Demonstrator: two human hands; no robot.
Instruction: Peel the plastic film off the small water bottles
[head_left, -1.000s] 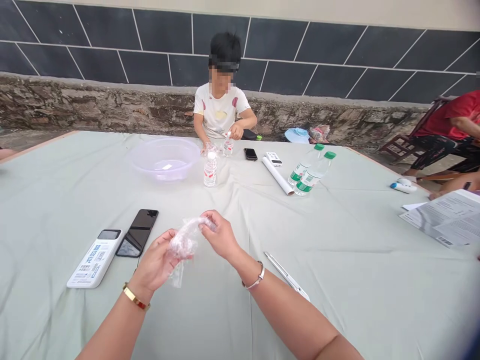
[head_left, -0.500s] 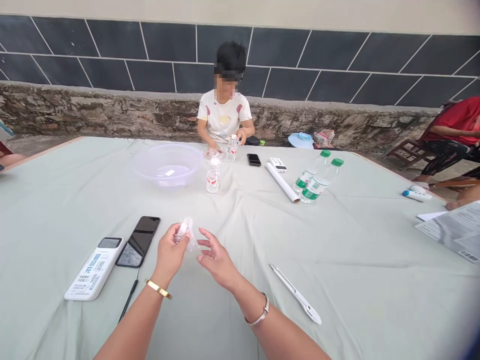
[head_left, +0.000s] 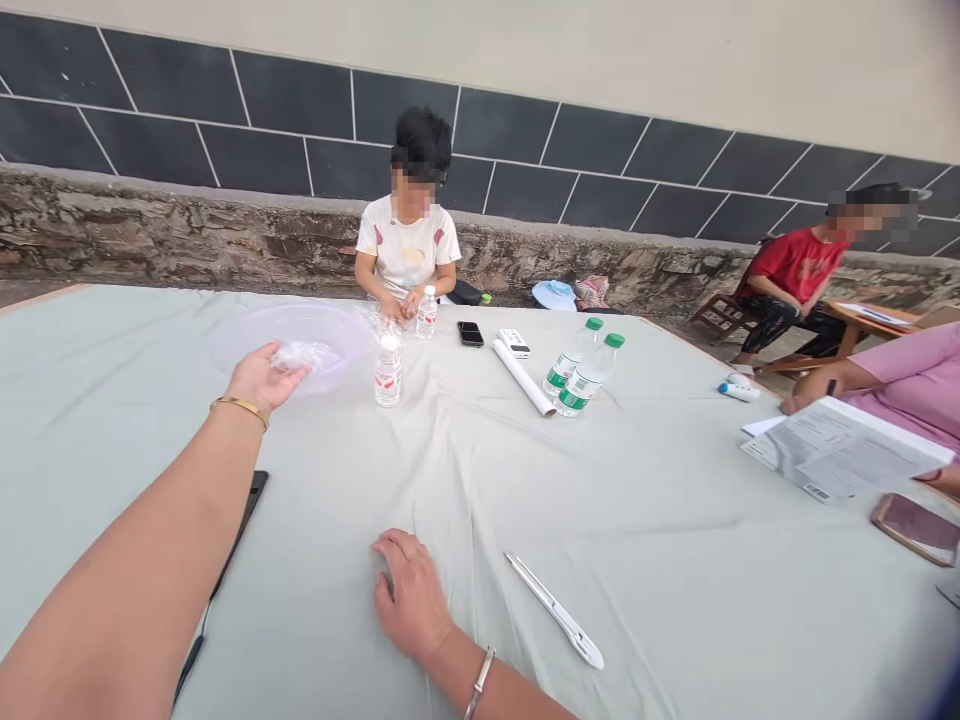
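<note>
My left hand reaches out palm up over the near rim of the translucent purple basin. It holds a crumpled piece of clear plastic film on its fingers; a white lump inside the film cannot be made out now. Lower down, my right hand rests on the tablecloth, loosely curved, thumb apart from the fingers, holding nothing. To its right lies a white utility knife. A small clear bottle with a white cap stands just right of the basin.
Across the table, a person has both hands near another small bottle. Two green-capped bottles stand beside a white roll. A black phone and a white device lie behind. Papers are at right.
My left hand has moved forward and left with the plastic film, from near my right hand to the basin. My right hand has dropped back onto the cloth. The view has turned right.
</note>
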